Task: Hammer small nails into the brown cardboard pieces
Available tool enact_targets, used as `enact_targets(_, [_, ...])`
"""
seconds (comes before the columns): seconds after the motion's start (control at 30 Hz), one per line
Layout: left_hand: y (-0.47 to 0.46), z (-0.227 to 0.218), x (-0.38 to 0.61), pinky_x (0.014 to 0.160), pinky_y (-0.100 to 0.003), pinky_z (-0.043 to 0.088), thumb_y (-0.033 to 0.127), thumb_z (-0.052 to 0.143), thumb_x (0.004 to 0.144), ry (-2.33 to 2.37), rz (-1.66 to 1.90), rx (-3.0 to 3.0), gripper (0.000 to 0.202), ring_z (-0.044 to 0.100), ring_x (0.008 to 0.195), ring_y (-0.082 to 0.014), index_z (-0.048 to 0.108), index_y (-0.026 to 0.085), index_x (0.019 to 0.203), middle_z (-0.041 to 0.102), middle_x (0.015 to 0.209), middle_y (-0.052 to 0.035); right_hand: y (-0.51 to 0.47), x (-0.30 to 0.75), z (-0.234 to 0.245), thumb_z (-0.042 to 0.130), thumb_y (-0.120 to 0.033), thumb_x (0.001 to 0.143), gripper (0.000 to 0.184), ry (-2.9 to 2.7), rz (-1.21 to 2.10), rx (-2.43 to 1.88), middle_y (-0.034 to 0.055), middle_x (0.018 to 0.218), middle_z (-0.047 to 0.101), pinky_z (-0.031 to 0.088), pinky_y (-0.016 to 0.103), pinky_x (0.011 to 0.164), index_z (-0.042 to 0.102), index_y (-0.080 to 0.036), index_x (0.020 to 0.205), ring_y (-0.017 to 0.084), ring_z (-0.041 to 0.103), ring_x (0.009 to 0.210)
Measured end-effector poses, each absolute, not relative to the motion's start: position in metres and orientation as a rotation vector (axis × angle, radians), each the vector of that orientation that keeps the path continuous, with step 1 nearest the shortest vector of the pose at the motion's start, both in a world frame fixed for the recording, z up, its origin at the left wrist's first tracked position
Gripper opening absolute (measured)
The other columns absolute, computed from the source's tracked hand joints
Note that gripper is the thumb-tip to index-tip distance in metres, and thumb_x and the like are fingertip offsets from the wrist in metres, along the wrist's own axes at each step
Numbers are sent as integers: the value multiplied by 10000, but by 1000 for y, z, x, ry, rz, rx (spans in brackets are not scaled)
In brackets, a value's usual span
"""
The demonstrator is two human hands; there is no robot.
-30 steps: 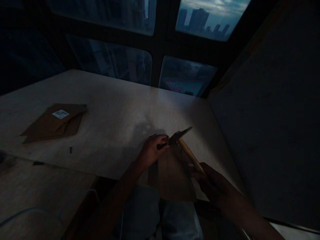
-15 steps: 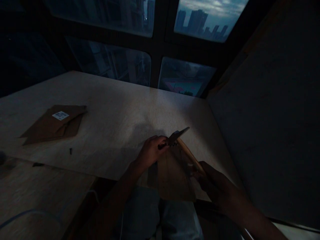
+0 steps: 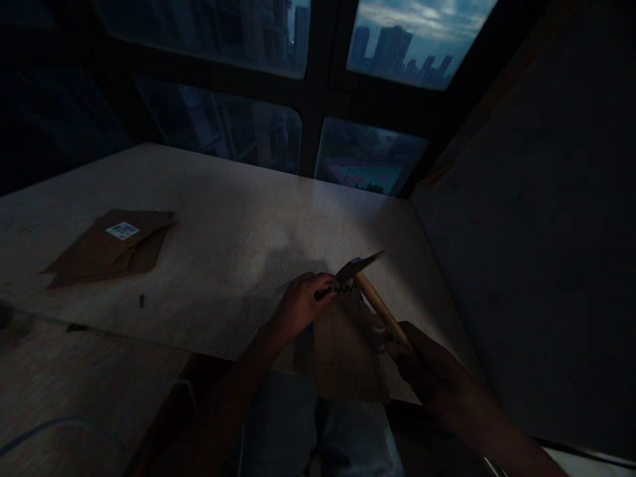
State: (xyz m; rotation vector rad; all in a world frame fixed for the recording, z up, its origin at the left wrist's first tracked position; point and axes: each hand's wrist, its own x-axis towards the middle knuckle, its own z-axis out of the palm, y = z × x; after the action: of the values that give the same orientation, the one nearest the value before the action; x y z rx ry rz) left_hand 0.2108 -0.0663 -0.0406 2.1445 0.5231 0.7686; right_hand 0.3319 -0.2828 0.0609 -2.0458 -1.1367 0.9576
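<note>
My right hand (image 3: 422,361) is closed around the wooden handle of a hammer (image 3: 381,306). The hammer's dark metal head slants up to the right, just beyond my left fingertips. My left hand (image 3: 302,306) pinches a small dark piece with a jagged or twisted edge (image 3: 342,289); dimness hides its exact kind. Beneath both hands, a brown sheet that looks like cardboard (image 3: 342,351) hangs over the table's front edge toward my lap. Whether the left fingers also press on this sheet is hard to make out.
Brown folded cardboard (image 3: 99,248) with a white label lies on the pale table (image 3: 223,199) at left. A small dark screw-like piece (image 3: 142,301) and another dark scrap (image 3: 77,327) are nearer. A cable (image 3: 64,422) lies front left. Windows and a dark wall (image 3: 536,232) bound the table.
The hammer head has shifted slightly right, uncovering more of the jagged dark piece at my left fingertips. My left hand stays nearly in place.
</note>
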Motion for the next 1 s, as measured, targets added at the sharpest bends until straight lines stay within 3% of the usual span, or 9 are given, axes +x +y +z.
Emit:
enact_targets(0.23, [-67,-41,209,749,-323,573,165,738,823,586,798,2288,145,698,833,-198,684,222,946,724,864,-21,-274,326,63,462,-594,964,428,-1111,1013,-2006,44,868,714,490,269,672,652,-219,1042,205,661,792])
enact_targets(0.47, [-67,-44,207,902,-406,567,226,772,828,585,833,2205,462,727,977,-230,596,243,1255,776,979,-32,-276,328,61,464,-589,974,406,-1103,1002,-1989,31,881,705,492,262,692,654,-239,1050,206,663,840])
enact_targets(1.0, [-64,-42,201,940,-441,549,171,690,857,502,836,2289,482,691,1063,-254,566,234,1318,770,1042,-59,-274,327,63,465,-600,965,423,-1096,997,-1986,36,881,706,505,261,701,657,-226,1007,209,661,830])
